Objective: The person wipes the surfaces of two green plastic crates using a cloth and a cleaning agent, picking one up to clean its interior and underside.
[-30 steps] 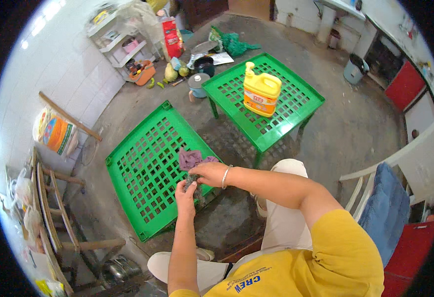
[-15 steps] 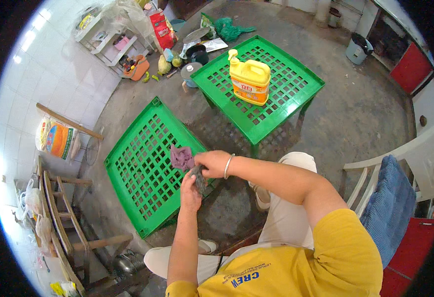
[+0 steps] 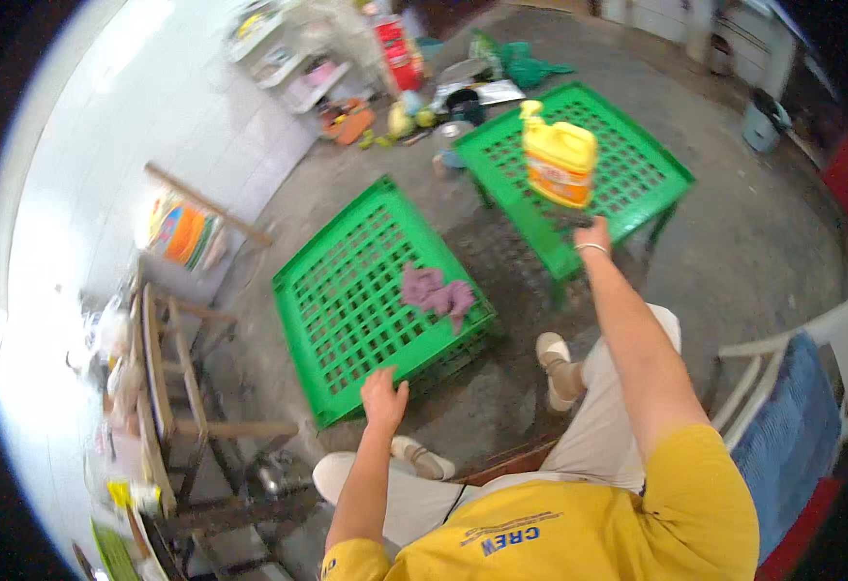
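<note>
My right hand (image 3: 593,235) reaches to the near edge of the right green slatted table (image 3: 652,165), closed around a small dark grey rag-like pad (image 3: 566,222), partly hidden and blurred. Just beyond stands a yellow jug with a pump top (image 3: 560,163). My left hand (image 3: 383,399) is at the near rim of the left green slatted table (image 3: 347,281). Its fingers are loosely bent with the thumb apart, and nothing shows in it. A crumpled purple cloth (image 3: 436,293) lies on that table's right side.
A wooden chair frame (image 3: 177,378) stands at the left by the white tiled wall. On the right is a white chair with a blue cushion (image 3: 797,436). Vegetables, a white shelf (image 3: 298,73) and a green bag (image 3: 529,66) sit at the back; a grey bin (image 3: 763,121) stands far right.
My hands have parted: the right moved rightward with the grey pad to the other table, the left drew back to the near rim. The view shifted, and the purple cloth is now fully visible.
</note>
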`<state>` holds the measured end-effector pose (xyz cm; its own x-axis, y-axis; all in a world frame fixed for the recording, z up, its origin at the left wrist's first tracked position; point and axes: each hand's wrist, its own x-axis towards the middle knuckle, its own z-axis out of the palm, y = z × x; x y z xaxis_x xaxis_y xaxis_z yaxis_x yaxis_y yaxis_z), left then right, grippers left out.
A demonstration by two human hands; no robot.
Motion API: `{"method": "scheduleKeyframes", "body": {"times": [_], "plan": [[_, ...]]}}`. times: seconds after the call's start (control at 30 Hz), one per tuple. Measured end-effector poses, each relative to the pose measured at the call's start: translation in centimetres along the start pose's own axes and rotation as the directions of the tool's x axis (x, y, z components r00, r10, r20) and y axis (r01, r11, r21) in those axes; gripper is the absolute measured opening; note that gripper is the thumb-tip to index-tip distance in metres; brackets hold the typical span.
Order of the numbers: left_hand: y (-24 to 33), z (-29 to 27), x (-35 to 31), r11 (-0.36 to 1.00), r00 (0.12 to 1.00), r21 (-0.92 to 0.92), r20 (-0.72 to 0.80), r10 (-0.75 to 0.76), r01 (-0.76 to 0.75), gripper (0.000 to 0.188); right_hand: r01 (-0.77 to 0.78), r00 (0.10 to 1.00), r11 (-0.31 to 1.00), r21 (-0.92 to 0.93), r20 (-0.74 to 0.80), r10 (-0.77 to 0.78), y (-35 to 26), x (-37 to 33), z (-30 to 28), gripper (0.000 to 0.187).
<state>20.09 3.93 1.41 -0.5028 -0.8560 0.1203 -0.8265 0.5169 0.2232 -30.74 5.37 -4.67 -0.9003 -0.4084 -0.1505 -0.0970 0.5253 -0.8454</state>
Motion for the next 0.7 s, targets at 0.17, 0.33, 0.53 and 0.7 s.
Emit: {"method": "scheduleKeyframes", "body": {"times": [0.17,0.33,0.53,0.7], "plan": [[-3.7,-0.2,-1.8,0.989,0.992,0.09,0.043,-0.122,0.117,0.034,0.664,0.746,0.742,-0.089,0.126,-0.653,-5.6,-7.7,3.8,0.031],[-5.1,1.6,-3.4,0.992,0.995,0.085,-0.04,-0.094,0.097,0.027,0.887,0.299,0.456,0.076,0.658,-0.691,-10.2,-16.5,9.0,0.045],[-4.7,2.4,-3.0,0.98,0.997,0.184,-0.008,-0.078,0.078,0.034,0.953,0.276,0.2,-0.226,0.922,-0.273,-12.7,-20.8,12.3,0.07],[-6.2,3.6,-2.5,0.966,0.999,0.257,0.036,0.034,-0.042,0.03,0.822,0.341,0.561,-0.093,0.871,-0.355,-10.4,-17.3,14.6,0.034]]}}
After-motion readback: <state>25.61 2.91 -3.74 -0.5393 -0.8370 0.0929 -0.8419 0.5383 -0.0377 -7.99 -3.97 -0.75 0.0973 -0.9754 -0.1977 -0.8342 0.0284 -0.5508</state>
